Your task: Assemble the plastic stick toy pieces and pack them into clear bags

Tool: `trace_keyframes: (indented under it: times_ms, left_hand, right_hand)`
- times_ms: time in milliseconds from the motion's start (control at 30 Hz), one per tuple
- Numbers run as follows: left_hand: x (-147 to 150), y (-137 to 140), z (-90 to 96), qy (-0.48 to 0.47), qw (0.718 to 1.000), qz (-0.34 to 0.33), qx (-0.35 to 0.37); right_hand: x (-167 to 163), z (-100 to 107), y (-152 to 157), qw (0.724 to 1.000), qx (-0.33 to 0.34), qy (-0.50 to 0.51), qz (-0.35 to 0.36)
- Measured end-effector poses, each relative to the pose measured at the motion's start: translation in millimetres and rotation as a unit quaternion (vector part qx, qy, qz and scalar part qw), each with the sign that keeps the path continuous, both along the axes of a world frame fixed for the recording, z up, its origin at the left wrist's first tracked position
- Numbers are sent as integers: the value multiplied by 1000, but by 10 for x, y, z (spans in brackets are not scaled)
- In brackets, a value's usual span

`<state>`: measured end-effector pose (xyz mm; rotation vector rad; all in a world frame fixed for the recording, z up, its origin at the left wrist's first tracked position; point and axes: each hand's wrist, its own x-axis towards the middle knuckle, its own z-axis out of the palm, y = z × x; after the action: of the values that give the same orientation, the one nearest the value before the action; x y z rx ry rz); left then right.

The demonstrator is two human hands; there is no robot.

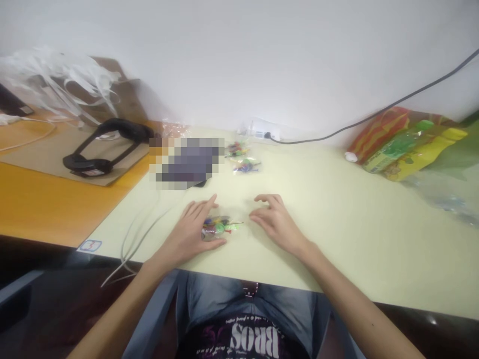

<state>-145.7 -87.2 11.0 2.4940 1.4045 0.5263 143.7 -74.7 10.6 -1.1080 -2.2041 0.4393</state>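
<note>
A small clear packet of colourful pieces (220, 227) lies on the pale yellow table (355, 239), close to its front edge. My left hand (192, 229) curves around the packet's left side, thumb and fingers apart; whether it touches the plastic I cannot tell. To the right of the packet, my right hand (275, 219) hovers near the table with bent, parted fingers and nothing in them. Farther back lie similar packets, one clear packet (245, 164) in front and another packet (236, 148) behind it. What the coloured pieces are is too small to make out.
A pixelated dark flat object (190, 162) lies behind my left hand. Left of it, a black headband-like device (108, 144) rests on cardboard (37, 157). At the right are a green-capped bottle (402, 144) and bright snack bags (422, 159). A dark cable (337, 133) crosses the back; pale cords (130, 244) hang at front left.
</note>
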Motion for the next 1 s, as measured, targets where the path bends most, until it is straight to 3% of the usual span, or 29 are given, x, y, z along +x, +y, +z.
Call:
trace_keyframes:
  times_ms: [100,200,300,467,533,633,767,900,1000]
  left_hand:
    - [12,11,-1,4,1000,2,9]
    - [58,32,-7,10,1000,7,18]
    - [174,46,-13,6,1000,21,22]
    - [476,7,-35,-11,994,102,27]
    - [576,-31,-49,-35,991,123,27]
    - [668,-64,-48,-101,986,134,0]
    - [713,58,40,-283,944,112,-127]
    - [783,346,177,-368,893,14,-259]
    - [910,549,220,-369,874,-79,-306]
  right_hand:
    - [134,-44,-16,996,-55,37,-57]
    - [133,-2,-16,983,-153,58,-88]
    - [31,91,1,962,-252,62,-87]
    - [-94,147,71,932,-339,103,-75]
    - [-67,174,105,931,-327,149,-69]
    - [56,325,150,959,-222,169,-51]
    - [261,681,190,986,-104,130,-29]
    - [381,907,232,985,-108,132,-2]
    - [434,882,298,976,-134,172,3]
